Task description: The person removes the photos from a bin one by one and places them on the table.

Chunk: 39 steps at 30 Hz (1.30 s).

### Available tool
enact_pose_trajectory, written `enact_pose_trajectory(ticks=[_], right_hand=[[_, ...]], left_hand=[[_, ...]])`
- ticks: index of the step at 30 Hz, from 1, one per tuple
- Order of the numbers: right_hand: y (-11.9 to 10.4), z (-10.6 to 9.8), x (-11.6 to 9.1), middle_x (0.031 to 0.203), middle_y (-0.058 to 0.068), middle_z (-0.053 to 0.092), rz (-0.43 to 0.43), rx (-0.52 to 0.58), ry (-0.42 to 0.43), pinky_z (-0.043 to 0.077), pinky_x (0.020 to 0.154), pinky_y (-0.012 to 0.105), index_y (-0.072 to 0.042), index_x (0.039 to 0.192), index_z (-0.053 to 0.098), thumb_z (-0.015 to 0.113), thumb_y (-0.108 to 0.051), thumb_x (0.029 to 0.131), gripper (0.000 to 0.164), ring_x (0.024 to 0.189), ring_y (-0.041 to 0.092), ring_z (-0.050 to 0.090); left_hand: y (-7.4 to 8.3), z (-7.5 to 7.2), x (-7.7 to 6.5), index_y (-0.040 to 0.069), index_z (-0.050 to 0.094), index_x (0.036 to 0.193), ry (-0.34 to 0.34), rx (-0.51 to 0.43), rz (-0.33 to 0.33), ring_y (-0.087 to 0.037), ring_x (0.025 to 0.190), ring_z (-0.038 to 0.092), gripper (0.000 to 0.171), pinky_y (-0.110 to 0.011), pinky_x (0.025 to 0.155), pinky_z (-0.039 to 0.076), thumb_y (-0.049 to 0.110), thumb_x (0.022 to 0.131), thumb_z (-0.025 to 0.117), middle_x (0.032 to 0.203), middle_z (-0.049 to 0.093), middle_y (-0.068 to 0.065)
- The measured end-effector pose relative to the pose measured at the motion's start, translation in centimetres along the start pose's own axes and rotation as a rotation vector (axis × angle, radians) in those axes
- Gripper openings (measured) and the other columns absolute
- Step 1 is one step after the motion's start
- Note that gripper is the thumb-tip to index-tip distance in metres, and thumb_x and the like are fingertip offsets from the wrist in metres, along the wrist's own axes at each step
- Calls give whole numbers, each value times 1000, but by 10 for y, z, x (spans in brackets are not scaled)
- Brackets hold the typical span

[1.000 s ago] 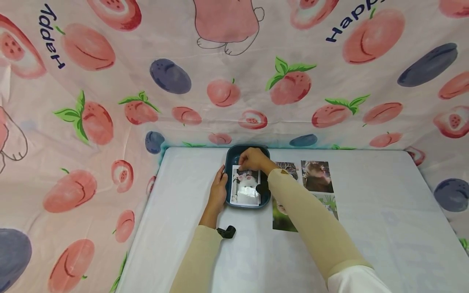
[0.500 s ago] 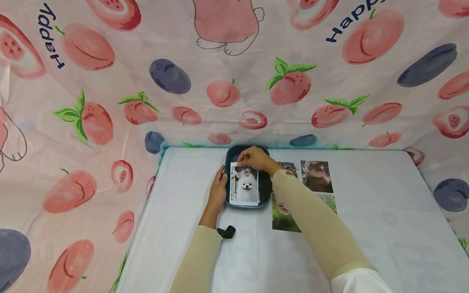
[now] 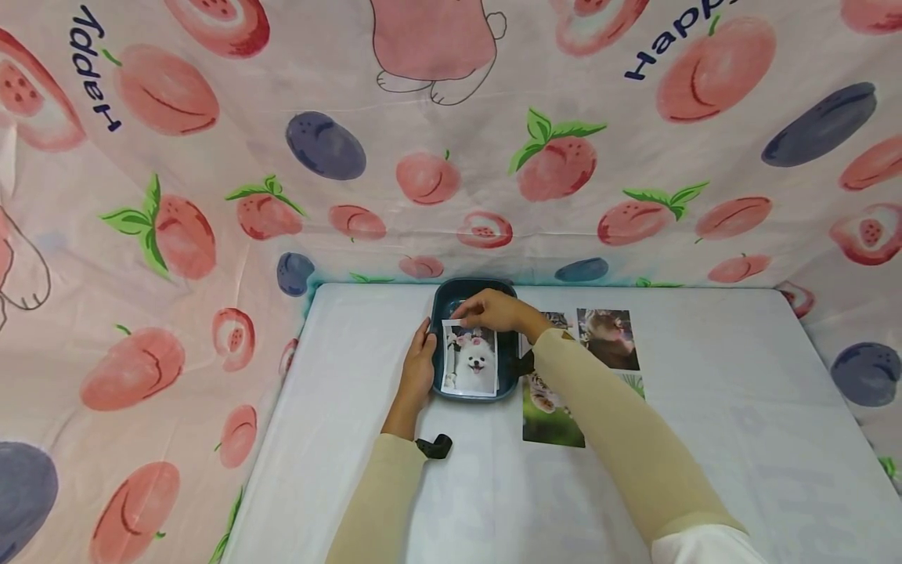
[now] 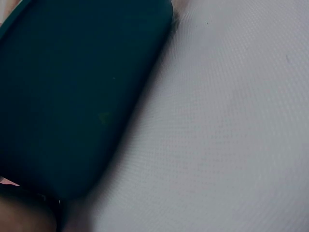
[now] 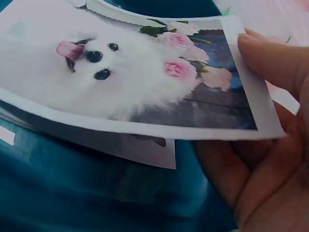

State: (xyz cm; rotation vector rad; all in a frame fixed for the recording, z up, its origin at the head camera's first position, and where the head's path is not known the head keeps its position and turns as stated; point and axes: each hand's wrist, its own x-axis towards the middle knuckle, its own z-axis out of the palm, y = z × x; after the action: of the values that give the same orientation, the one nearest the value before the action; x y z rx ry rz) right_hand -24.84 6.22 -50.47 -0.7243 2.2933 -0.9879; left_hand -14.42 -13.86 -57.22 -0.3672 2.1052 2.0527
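In the head view, a dark teal tray [image 3: 470,282] stands near the far side of the table. My left hand [image 3: 419,368] holds its left side, and the tray's outer wall [image 4: 72,96] fills much of the left wrist view. My right hand [image 3: 495,310] is over the tray, pinching the far edge of a white-bordered photo [image 3: 475,368] of a fluffy white dog with pink roses. Thumb above and fingers below grip that edge in the right wrist view. Under the photo, the corner of another photo card [image 5: 157,157] sticks out inside the tray.
Several photo cards lie on the white table [image 3: 740,407] right of the tray, including a brownish photo [image 3: 609,338] and a green-toned animal photo [image 3: 553,427]. My right sleeve [image 3: 620,439] partly covers others. A fruit-print cloth [image 3: 486,180] rises behind the table.
The dog photo has lost its glare, lifted slightly, then come back down a little toward me. My right hand kept its pinch while the forearm shifted right. My left hand stayed put.
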Motion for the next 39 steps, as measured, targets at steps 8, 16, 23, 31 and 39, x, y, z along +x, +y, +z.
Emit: enact_pose_trajectory(ticks=[8,16,23,31,39], right_hand=[[-4,0,-10,144,6,63,-38,-32,-73,50,107,44,-29,138,66,65,-15,100,40,126,22,61],[-2,6,-14,122,3,73,20,43,213,52,99,45,-23,127,73,78,-29,92,36,117,24,65],[2,7,-25,115,-1,74,52,208,338,55,87,40,-28,116,78,80,-35,90,27,102,19,66],[20,-17,-58,138,2,65,34,335,382,55,91,45,-28,123,75,77,-44,90,36,118,24,64],[39,-51,-117,139,7,63,115,389,462,57,93,45,-20,128,73,78,-42,90,44,117,16,63]], left_hand=[[0,0,0,34,33,160,0,-1,-9,-26,157,20,51,-51,128,16,39,110,40,169,27,-3],[-1,1,1,32,33,160,-4,-3,0,-26,157,19,51,-52,128,16,37,111,40,169,28,-4],[-1,2,2,35,34,160,15,6,-28,-24,158,19,50,-51,128,16,39,110,41,169,28,-2],[-2,3,1,35,34,160,13,-14,-14,-26,158,20,50,-50,128,17,37,110,40,169,27,-2],[-2,2,0,37,33,160,9,-10,-23,-27,157,21,51,-51,127,20,41,110,42,169,27,-1]])
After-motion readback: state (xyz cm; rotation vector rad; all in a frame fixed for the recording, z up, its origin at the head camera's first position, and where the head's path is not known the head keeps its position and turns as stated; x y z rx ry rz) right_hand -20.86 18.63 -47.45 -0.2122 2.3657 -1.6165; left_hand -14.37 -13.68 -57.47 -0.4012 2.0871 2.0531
